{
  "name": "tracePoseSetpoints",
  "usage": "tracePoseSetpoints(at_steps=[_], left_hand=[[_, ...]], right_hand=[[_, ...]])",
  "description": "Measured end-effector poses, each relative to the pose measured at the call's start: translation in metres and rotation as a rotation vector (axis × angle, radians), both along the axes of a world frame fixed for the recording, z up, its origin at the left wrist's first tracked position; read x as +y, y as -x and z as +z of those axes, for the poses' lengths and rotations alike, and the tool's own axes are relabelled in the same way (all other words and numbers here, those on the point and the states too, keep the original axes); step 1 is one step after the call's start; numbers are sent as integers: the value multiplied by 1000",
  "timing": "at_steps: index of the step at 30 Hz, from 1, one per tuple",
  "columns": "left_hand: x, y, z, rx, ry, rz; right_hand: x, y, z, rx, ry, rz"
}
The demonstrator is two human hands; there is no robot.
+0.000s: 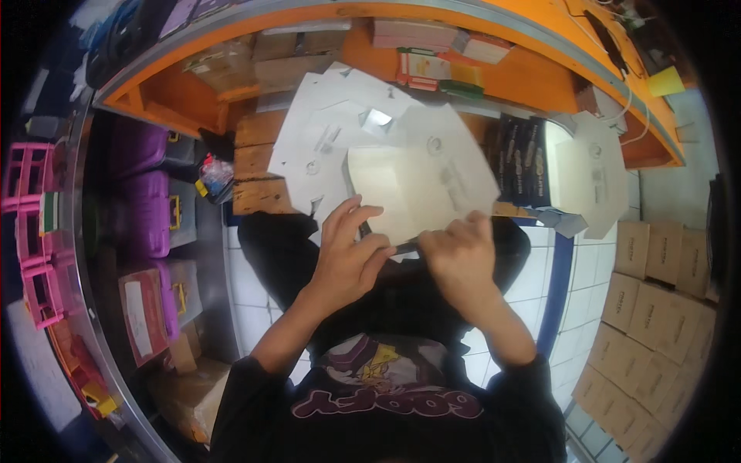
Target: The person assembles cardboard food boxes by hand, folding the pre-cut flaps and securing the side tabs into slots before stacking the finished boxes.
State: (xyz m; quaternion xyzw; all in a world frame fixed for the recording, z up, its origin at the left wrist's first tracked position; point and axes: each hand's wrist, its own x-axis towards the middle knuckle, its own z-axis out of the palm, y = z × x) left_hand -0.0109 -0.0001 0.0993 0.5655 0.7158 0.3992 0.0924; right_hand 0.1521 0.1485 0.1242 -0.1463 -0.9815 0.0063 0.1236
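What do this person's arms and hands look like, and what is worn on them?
Both forearms are bare. The left hand and right hand wear no gloves; no rings or watch show. Dark sleeves end near the elbows, part of a black top with a cartoon print.

Matt white card, smooth and lightly printed, makes up the flat box blank (409, 185) gripped along its near edge by the bare left hand (347, 258) and right hand (461, 258). More of the same pale card lies in a loose stack (324, 131) on a rough, unvarnished wooden worktop (258, 166). Glossy black printed cartons (521, 158) stand beside it. Plain brown corrugated cardboard boxes (656, 324) are stacked over glazed white floor tiles (251, 297); pink plastic crates (31, 231) show a dull sheen.
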Motion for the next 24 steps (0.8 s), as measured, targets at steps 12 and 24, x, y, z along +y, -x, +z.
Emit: tracePoseSetpoints(at_steps=[12,24], left_hand=[[26,-36,-11,321,-395,53],[21,-38,-9,14,-304,38]], right_hand=[[37,-34,26,-67,141,28],[167,-137,11,-344,-136,-663]])
